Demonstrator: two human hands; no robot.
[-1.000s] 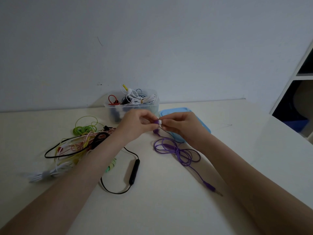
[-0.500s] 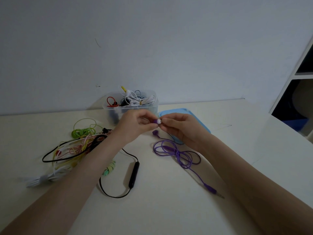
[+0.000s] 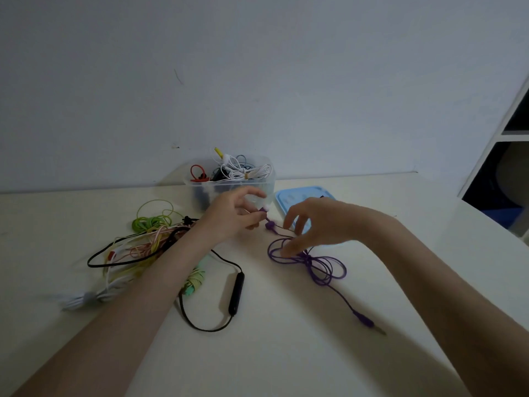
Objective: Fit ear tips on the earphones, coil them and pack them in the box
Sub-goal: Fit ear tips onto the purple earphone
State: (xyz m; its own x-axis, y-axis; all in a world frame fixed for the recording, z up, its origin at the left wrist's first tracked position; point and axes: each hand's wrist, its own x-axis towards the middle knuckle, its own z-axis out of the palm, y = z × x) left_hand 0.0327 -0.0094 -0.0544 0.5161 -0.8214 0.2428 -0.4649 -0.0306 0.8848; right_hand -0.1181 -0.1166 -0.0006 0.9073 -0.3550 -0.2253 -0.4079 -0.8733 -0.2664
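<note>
Pinching one purple earbud (image 3: 262, 210) with a pale tip on it, left hand (image 3: 232, 217) holds it just in front of the box (image 3: 229, 183). Right hand (image 3: 312, 222) has let go since a moment ago, fingers now spread loose over the purple cable (image 3: 312, 260), holding nothing. Second earbud (image 3: 269, 224) hangs just below, no tip visible. Likely first tip is fitted; the second comes next, then coiling.

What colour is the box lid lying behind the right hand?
Light blue; the lid shows in the head view, just past the right hand.
</note>
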